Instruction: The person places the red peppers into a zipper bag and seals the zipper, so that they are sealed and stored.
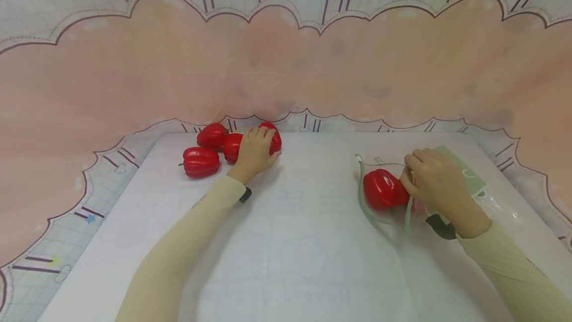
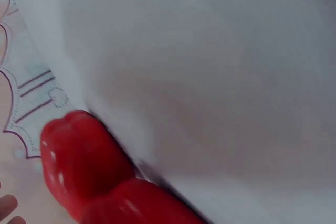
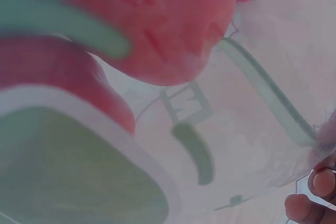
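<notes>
A glossy red plastic bell pepper at the table's far left is gripped by the left hand, while the clear green-rimmed zip bag, pinched open by the right hand, could be dropped shut if that pinch slackens.

White table mat with faint print covers the near surface. Pink backdrop cloth with scalloped border rises behind and wraps left and right — grid-patterned strip with stars and stick marks along the edges.
</notes>
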The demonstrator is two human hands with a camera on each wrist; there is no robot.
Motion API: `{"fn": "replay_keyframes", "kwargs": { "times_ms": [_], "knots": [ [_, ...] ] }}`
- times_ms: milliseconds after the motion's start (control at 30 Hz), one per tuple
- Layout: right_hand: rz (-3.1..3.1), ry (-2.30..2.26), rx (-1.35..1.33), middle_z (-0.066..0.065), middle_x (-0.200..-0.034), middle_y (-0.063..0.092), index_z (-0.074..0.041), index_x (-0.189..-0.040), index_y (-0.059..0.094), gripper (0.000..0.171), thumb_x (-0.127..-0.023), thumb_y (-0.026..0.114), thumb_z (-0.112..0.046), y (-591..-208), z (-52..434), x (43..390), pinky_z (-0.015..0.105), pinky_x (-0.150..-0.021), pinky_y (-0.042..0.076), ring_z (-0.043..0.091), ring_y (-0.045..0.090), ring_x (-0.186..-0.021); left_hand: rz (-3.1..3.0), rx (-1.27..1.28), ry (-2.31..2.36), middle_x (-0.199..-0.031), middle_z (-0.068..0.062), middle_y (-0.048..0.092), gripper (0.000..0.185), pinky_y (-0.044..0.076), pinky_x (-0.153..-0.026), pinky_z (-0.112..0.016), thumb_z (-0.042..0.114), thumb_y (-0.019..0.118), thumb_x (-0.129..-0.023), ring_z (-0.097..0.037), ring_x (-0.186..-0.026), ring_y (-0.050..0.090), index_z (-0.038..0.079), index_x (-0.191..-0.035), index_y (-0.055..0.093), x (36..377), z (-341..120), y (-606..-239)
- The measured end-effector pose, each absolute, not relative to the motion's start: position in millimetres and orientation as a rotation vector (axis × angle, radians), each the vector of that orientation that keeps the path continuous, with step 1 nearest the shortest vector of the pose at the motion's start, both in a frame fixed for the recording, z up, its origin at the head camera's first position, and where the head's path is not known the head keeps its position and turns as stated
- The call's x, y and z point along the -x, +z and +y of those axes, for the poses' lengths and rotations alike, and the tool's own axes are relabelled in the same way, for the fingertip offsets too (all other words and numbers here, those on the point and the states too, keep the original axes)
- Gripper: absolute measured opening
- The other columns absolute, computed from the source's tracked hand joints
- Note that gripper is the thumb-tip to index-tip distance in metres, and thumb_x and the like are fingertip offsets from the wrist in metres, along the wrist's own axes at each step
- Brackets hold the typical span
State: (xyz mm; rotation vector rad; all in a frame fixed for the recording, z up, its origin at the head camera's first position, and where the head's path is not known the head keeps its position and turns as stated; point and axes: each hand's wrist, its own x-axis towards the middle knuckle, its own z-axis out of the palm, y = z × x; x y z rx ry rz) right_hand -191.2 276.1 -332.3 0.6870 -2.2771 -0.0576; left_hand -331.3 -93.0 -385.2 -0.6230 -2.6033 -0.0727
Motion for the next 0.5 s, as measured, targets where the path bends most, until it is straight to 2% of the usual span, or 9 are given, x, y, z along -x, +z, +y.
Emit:
{"fn": "replay_keyframes", "kwargs": {
  "times_ms": [233, 500],
  "knots": [
    [-2.279, -0.062, -0.692, 0.007, -0.056, 0.044, -0.002, -0.065, 0.051, 0.009, -0.07, 0.057, -0.007, -332, 276, 192, 0.035, -0.052, 0.037, 0.02, 0.038, -0.054, -2.721, 0.525, -0.024, -0.122, -0.017, 0.056, 0.067, 0.041, -0.101, -0.051, 0.041, 0.073, -0.076, -0.033, -0.115, 0.05, 0.003, -0.125, 0.047, 341, -102, -388],
    [-2.289, -0.062, -0.692, 0.007, -0.056, 0.044, -0.002, -0.064, 0.051, 0.009, -0.071, 0.055, -0.007, -333, 276, 192, 0.032, -0.05, 0.035, 0.019, 0.038, -0.054, -2.812, 0.45, -0.019, -0.124, -0.019, 0.055, 0.07, 0.038, -0.103, -0.053, 0.043, 0.071, -0.077, -0.035, -0.118, 0.047, 0.0, -0.126, 0.046, 346, -106, -388]
  ]
}}
